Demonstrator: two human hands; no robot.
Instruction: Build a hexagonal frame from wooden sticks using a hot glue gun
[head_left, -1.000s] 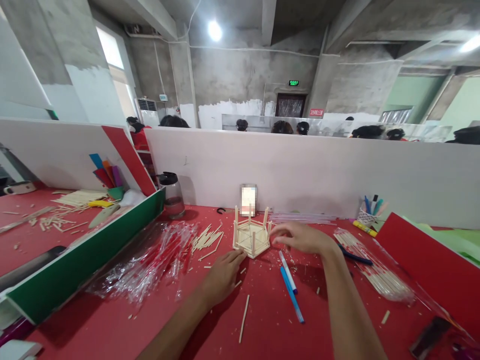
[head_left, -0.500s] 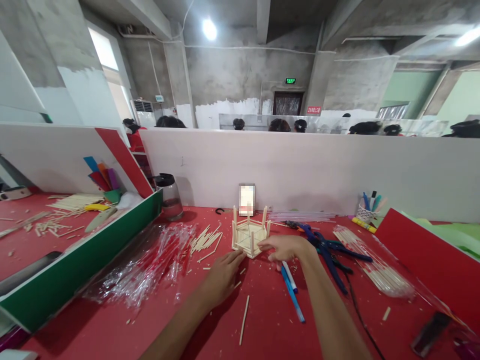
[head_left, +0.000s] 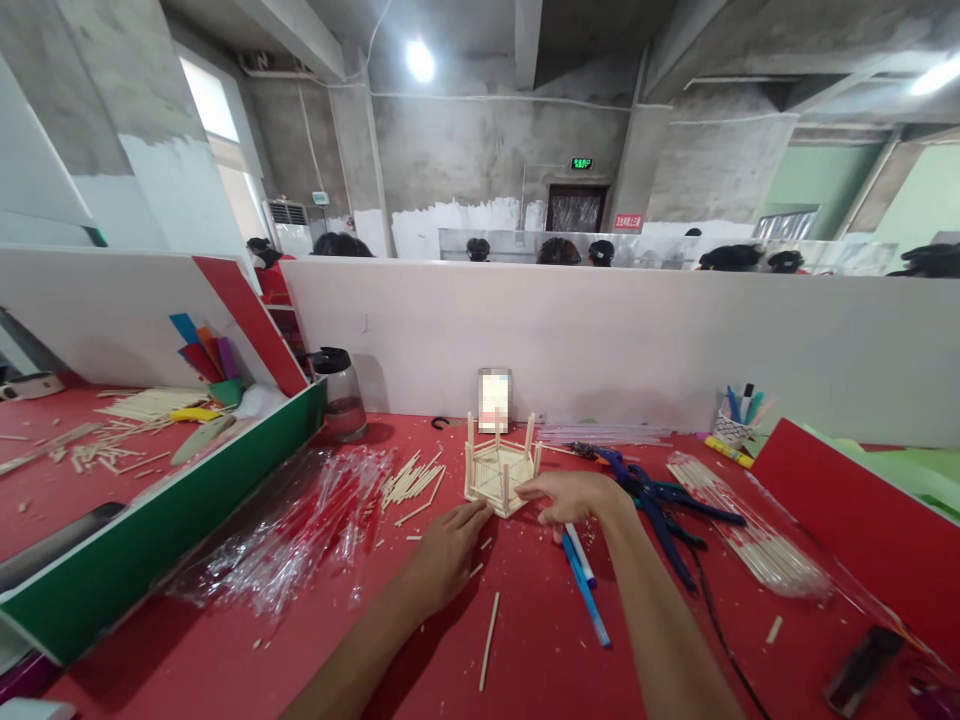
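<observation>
Stick frame (head_left: 505,487), likely light, fragile; best held by its base (head_left: 487,483). Left hand (head_left: 451,543), right hand (head_left: 576,495): grip cannot be told.

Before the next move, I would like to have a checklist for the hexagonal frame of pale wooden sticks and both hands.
1. Left hand at the near-left edge of the hexagonal frame of pale wooden sticks: ok.
2. Right hand gripping a stick firmly: cannot tell; its fingertips are at the frame's right front side.
3. Upright wooden posts standing: ok.
4. Space beneath the right hand free: not ok; the slim light-blue pen and blue-capped white pen reach there.
5. Single loose pale stick apart from both hands: ok.
</observation>
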